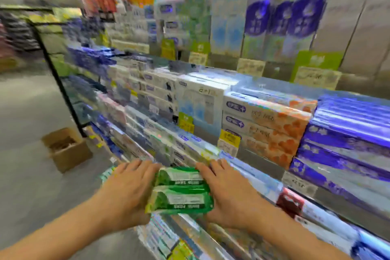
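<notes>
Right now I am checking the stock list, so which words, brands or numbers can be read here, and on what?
"+": ends the blue badge on the orange and white boxes; the badge's other characters are blurred.
"+1", perhaps "2+1": on the white box, not certain.
Too blurred to read: the print on the green packs held between the left hand and the right hand.
Too blurred to read: the yellow price tags.

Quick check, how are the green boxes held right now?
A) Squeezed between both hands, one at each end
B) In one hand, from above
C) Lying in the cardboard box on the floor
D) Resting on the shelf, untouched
A: the left hand and the right hand press flat against opposite ends of the two green boxes, in front of the shelves.
</notes>
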`<state>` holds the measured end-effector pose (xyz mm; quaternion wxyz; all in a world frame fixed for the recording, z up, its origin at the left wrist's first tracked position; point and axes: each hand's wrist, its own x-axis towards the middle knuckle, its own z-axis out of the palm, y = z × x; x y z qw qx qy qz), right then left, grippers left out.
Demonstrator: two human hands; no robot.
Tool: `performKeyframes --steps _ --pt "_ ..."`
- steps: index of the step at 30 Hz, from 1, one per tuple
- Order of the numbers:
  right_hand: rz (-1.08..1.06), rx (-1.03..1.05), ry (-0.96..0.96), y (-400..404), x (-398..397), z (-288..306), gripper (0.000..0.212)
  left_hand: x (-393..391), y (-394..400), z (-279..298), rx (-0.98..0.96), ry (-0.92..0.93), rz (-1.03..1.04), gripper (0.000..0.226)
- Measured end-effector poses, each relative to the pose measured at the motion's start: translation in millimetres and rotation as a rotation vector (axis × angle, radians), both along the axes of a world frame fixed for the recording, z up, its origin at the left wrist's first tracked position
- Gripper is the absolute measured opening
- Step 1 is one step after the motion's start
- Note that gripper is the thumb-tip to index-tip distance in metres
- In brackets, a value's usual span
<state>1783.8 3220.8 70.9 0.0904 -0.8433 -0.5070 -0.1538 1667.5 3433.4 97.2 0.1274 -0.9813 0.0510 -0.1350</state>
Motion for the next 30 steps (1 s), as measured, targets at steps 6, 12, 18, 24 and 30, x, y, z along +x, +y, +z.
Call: performKeyframes --steps 6,12,18,24,30 --pt "0.343 0.141 -0.161 39 -38 104 0.076 -98 0 97 0.160 -0.144 0.267 0.086" --pt "0.600 0.201 -0.265 79 -101 147 0.078 -203 -5 123 0.269 -0.266 0.500 0.096" --pt "0.779 0.280 -0.246 116 -183 160 0.088 -321 -22 118 0.168 -0.592 0.825 0.095" --pt "0.919 0.390 -0.071 137 -290 136 0.080 -392 -63 73 -1.558 -1.334 0.708 0.106" --pt "1.098 0.225 0.023 161 -424 85 0.084 -489 -61 30 -2.070 -1.882 0.312 0.053"
